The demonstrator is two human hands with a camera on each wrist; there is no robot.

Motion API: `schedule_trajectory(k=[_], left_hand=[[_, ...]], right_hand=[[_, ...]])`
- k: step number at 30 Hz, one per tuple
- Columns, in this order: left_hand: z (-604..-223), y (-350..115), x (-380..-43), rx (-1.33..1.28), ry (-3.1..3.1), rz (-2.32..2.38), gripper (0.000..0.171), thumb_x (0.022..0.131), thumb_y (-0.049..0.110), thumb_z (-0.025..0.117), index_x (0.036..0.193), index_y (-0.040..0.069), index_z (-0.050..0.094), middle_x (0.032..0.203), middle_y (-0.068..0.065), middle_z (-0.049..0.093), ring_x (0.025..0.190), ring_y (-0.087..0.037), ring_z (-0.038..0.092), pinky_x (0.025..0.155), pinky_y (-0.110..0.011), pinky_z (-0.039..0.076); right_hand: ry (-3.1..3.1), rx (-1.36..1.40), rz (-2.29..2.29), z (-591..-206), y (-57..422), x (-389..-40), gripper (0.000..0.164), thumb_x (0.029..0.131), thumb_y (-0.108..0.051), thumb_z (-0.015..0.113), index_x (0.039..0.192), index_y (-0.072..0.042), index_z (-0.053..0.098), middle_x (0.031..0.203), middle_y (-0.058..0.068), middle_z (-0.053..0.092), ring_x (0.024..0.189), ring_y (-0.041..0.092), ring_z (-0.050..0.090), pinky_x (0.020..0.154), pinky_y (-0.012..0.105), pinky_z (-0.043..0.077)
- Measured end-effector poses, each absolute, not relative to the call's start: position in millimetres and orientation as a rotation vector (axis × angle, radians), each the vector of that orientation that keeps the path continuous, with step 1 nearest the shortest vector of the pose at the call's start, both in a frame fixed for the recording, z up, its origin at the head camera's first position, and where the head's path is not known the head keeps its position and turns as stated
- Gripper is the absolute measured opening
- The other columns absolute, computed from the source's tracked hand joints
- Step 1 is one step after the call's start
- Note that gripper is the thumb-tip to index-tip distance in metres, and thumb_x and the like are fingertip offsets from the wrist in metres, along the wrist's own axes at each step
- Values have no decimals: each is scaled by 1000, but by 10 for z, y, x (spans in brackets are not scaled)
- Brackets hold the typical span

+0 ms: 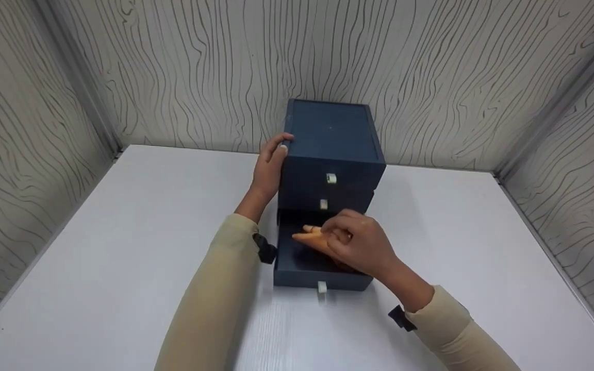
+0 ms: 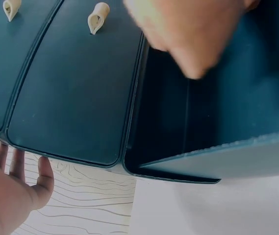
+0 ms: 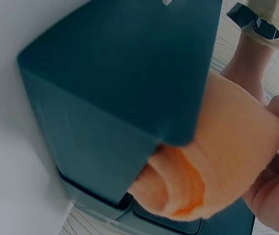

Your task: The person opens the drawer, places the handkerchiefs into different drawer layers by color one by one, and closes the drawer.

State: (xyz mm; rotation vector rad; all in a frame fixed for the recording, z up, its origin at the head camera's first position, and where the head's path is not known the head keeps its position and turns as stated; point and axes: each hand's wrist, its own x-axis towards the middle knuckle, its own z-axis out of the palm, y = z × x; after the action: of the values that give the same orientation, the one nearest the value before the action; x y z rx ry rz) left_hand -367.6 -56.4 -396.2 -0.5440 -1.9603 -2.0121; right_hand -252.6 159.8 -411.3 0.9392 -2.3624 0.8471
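A dark blue drawer unit (image 1: 330, 131) has its bottom drawer (image 1: 297, 279) pulled out and its two upper drawers closed. My right hand (image 1: 363, 245) pinches a soft orange cloth (image 1: 312, 239) over the open drawer. In the right wrist view the folded cloth (image 3: 240, 132) hangs by the drawer's edge, and its lower part is partly hidden. My left hand (image 1: 268, 170) rests against the unit's left side, fingertips at the top edge. In the left wrist view that hand's fingers (image 2: 17, 164) touch the side fairly straight.
Small pale pull tabs stick out from the drawer fronts, one tab (image 1: 322, 287) on the bottom drawer. The unit stands on a white table (image 1: 173, 216) near a back wall (image 1: 199, 77) with a wood-grain pattern. Similar panels rise at both sides.
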Motion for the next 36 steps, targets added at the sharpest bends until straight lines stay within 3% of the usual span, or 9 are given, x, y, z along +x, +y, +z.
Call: schedule_trajectory(k=[5, 11, 18, 20, 23, 26, 27, 32, 36], left_hand=[[-3957, -571, -3672, -540, -1978, -2008, 38, 103, 22, 36, 134, 5, 51, 146, -12, 38, 61, -10, 32, 78, -28, 37], [-3840, -578, -3559, -565, -1972, -2013, 38, 102, 16, 36, 132, -3, 50, 149, -19, 36, 104, -11, 43, 102, -34, 33], [-3712, -580, -3419, -570, -1965, -2030, 38, 101, 14, 35, 131, -5, 50, 146, -21, 37, 76, -12, 36, 93, -30, 35], [-3717, -577, -3427, -572, -1962, -2020, 38, 101, 15, 36, 130, -4, 50, 143, -16, 41, 83, -2, 41, 93, -25, 35], [-3805, -583, -3525, -606, -1937, -2075, 38, 102, 17, 35, 132, -2, 49, 96, -8, 60, 62, -1, 39, 67, -24, 39], [-3902, -585, -3632, -626, -1919, -2122, 38, 103, 19, 35, 135, 1, 48, 56, 6, 39, 46, -3, 29, 48, -25, 32], [-3934, -585, -3669, -629, -1918, -2133, 39, 104, 21, 35, 136, 2, 47, 52, 6, 29, 42, -7, 21, 45, -27, 27], [-3960, -572, -3697, -587, -1943, -2060, 39, 103, 25, 36, 134, 6, 51, 67, 6, 36, 46, -8, 24, 54, -27, 33], [-3958, -570, -3688, -559, -1944, -2047, 36, 103, 25, 37, 131, 9, 53, 63, 5, 33, 46, -8, 23, 53, -27, 32]], right_hand=[[-2439, 977, 878, -4160, 1557, -2445, 15, 80, -6, 69, 88, -17, 72, 81, -9, 64, 65, 2, 50, 56, 20, 44], [-2532, 994, 907, -4211, 1541, -2344, 13, 81, -10, 72, 90, -20, 72, 86, -11, 66, 70, 2, 55, 62, 23, 51], [-2628, 1031, 918, -4243, 1538, -2243, 15, 81, -16, 75, 95, -22, 71, 87, -12, 66, 70, 3, 53, 62, 20, 49], [-2636, 1052, 917, -4251, 1555, -2235, 18, 81, -17, 76, 97, -23, 70, 90, -12, 67, 71, 3, 53, 62, 20, 49], [-2638, 1087, 893, -4253, 1596, -2236, 21, 80, -20, 78, 99, -23, 70, 92, -13, 67, 72, 2, 54, 62, 20, 49], [-2644, 1100, 843, -4240, 1653, -2235, 24, 78, -21, 78, 100, -24, 69, 90, -13, 67, 71, 1, 55, 61, 20, 48], [-2651, 1098, 824, -4234, 1675, -2233, 25, 78, -21, 78, 100, -24, 69, 89, -13, 67, 71, 1, 55, 61, 20, 48], [-2673, 1081, 735, -4223, 1794, -2218, 25, 75, -22, 79, 97, -24, 68, 84, -13, 66, 68, 1, 53, 59, 20, 45], [-2649, 1098, 636, -4226, 1867, -2208, 27, 73, -21, 80, 97, -25, 68, 84, -13, 66, 71, 3, 53, 59, 20, 45]])
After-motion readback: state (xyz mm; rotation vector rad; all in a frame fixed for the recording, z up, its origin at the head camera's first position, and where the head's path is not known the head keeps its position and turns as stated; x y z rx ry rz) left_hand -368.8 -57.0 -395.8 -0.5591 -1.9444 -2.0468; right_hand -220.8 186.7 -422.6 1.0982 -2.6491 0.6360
